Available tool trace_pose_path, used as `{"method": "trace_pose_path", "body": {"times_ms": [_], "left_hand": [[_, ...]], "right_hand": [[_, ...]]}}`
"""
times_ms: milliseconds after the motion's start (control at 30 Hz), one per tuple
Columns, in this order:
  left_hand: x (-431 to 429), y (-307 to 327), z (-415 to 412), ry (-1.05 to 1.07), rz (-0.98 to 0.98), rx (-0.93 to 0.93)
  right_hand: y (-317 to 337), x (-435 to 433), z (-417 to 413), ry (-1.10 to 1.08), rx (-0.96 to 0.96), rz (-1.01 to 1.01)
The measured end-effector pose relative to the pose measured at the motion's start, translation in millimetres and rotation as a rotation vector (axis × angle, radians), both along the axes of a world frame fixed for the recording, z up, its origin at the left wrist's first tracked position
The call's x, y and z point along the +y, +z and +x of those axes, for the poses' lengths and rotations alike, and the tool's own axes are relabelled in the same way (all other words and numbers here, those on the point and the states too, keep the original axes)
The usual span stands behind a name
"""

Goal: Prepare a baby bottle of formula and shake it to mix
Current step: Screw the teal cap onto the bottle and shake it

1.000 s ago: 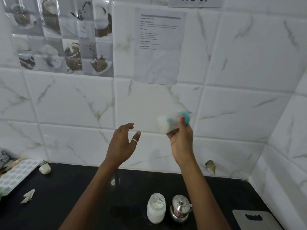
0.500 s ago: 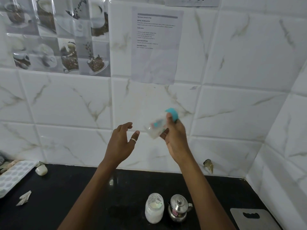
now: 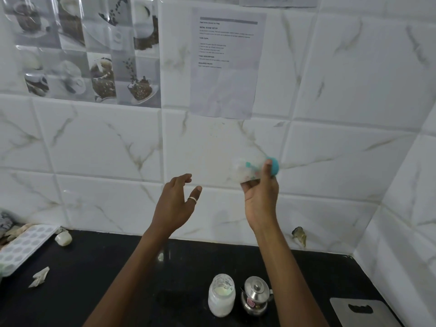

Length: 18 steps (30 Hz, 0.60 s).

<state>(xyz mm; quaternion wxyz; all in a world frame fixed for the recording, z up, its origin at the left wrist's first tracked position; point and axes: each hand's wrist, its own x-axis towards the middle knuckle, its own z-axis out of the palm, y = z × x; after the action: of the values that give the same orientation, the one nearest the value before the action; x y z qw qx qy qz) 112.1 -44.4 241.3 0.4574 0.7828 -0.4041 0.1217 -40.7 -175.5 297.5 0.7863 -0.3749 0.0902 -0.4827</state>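
My right hand [image 3: 259, 199] is raised in front of the tiled wall and grips a clear baby bottle [image 3: 247, 169] with a teal cap. The bottle is motion-blurred and lies tilted, cap toward the right. My left hand [image 3: 175, 204] hovers to the left of it at about the same height, fingers relaxed and spread, holding nothing; a ring sits on its thumb. Below on the black counter [image 3: 94, 291] stands an open glass jar of white powder [image 3: 221, 295].
A small steel lidded pot [image 3: 256, 295] stands right of the jar. A grey cutting board [image 3: 363, 311] lies at the counter's right front. At the left are a white ice tray [image 3: 26, 246], a small white cup [image 3: 63, 238] and a crumpled paper scrap [image 3: 40, 277]. Wall corner closes the right side.
The bottle in my right hand swung left and then back to the right, staying tilted and blurred. My left hand stayed where it was.
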Motion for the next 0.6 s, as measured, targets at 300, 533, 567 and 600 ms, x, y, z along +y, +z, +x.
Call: {"method": "trace_pose_path", "body": {"times_ms": [300,533,567,600], "left_hand": [[1.6,-0.5,1.0,0.001,0.005,-0.001],[1.4,0.9,2.1,0.004,0.003,0.003],[2.3,0.4,2.0,0.004,0.002,0.005],[3.1,0.0,2.3,0.007,0.003,0.007]], "right_hand": [[1.4,-0.2,-0.3,-0.007,-0.027,0.015],[-8.8,8.6,3.0,0.058,0.209,-0.204],[-4.9,5.9,1.8,0.046,0.087,-0.095],[-2.3,2.9,2.3,0.024,-0.011,-0.016]]}}
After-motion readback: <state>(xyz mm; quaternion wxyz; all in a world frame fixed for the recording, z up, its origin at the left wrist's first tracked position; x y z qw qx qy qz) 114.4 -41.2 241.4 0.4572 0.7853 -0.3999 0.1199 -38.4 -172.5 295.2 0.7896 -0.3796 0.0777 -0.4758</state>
